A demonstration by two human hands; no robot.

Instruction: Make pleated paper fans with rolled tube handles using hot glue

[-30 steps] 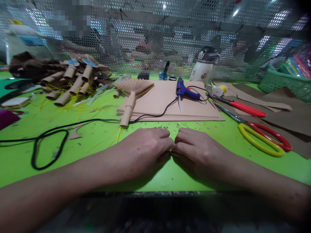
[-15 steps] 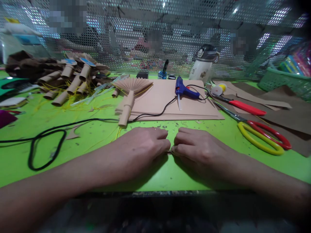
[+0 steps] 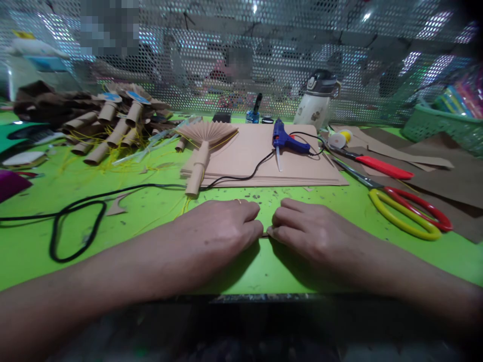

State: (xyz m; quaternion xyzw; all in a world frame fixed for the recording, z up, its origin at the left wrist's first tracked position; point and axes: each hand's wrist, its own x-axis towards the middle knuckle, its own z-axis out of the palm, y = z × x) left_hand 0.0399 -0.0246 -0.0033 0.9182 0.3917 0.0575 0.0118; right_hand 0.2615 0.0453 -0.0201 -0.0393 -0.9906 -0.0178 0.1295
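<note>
Close to the table's front edge, my left hand (image 3: 222,229) and my right hand (image 3: 305,226) face each other with fingers curled and closed. Between their fingertips shows a short bit of a thin brown strip (image 3: 265,235), which looks like paper; both hands pinch it, and my fingers hide the rest. Just beyond my left hand lies a pleated brown paper fan (image 3: 206,146) with a rolled paper handle and yellow thread. Its top rests on a stack of brown paper sheets (image 3: 241,166). A blue glue gun (image 3: 289,141) sits on that stack.
Red-and-yellow-handled scissors (image 3: 403,211) lie right, beside brown paper pieces (image 3: 426,176). A black cord (image 3: 79,206) loops across the left. Rolled paper tubes (image 3: 116,133) with yellow thread pile at the back left. A flask (image 3: 317,100) and green basket (image 3: 441,123) stand at the back.
Both hands stay at nearly the same spot, still pinching the strip. My left hand has tilted slightly, and a little more of the strip shows. The view has shifted slightly.
</note>
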